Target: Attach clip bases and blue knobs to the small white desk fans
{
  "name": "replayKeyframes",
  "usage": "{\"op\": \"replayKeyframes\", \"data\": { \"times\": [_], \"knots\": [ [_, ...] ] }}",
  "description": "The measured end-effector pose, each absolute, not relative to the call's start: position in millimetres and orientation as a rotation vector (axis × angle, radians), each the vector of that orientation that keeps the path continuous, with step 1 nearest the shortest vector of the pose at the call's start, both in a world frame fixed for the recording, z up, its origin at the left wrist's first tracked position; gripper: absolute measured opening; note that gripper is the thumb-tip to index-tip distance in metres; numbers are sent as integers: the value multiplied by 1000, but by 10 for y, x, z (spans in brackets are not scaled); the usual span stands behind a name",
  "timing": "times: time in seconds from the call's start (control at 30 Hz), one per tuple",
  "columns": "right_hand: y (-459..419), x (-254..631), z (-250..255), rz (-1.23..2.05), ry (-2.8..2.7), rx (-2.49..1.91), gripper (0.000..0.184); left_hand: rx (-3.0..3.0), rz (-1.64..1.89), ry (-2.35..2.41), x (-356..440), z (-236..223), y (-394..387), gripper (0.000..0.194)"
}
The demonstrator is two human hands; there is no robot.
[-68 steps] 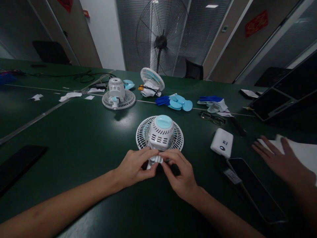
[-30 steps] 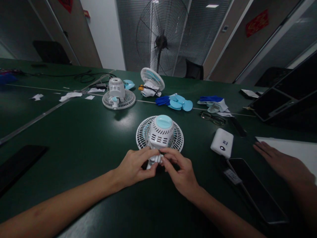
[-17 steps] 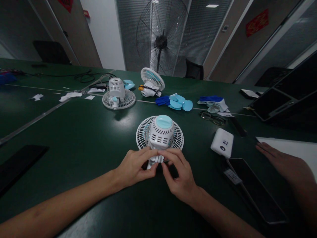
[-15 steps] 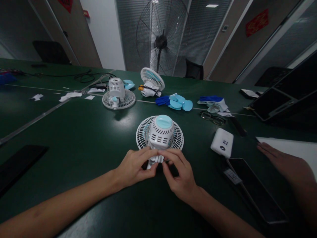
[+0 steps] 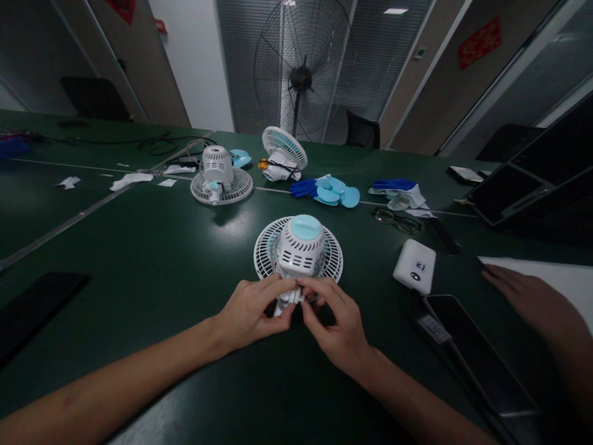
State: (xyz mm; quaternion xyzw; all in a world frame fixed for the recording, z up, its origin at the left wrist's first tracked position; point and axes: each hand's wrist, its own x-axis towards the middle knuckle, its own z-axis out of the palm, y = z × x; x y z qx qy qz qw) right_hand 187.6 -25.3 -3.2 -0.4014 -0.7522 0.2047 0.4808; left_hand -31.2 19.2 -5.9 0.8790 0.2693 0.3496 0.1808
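A small white fan (image 5: 302, 247) with a pale blue cap lies grille-down on the dark green table in front of me. At its near side, my left hand (image 5: 259, 306) pinches the white clip-like part below the motor housing. From the other side, my right hand (image 5: 336, 318) grips the same white part (image 5: 291, 296) between thumb and fingers. My fingertips nearly meet there and hide some of it, so its finer details cannot be made out.
Behind stand another upturned fan (image 5: 218, 170) and a tilted fan (image 5: 283, 154). Light blue fan blades (image 5: 338, 191), gloves (image 5: 398, 194) and glasses (image 5: 397, 220) lie beyond. Rightward are a white power bank (image 5: 416, 266), a phone (image 5: 479, 352) and another person's hand (image 5: 532, 296).
My right fingers have shifted slightly on the white part. The fan and my left hand stay essentially in place, and the view has moved a touch.
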Motion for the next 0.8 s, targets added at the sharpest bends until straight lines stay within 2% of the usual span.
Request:
{"op": "replayKeyframes", "data": {
  "times": [0.27, 0.43, 0.6, 0.8],
  "knots": [
    [-240, 1877, -22, 631, -1737, -1030, 35, 2488, 992, 768, -308, -57, 188, 34],
    [-243, 1881, -37, 774, -1705, -1011, 35, 2479, 993, 751, -305, -20, 181, 35],
    [-256, 1869, -34, 779, -1714, -1009, 35, 2494, 1004, 764, -295, -17, 189, 32],
    [-300, 1854, -9, 549, -1831, -994, 56, 2505, 1017, 763, -296, -12, 187, 32]
  ]
}}
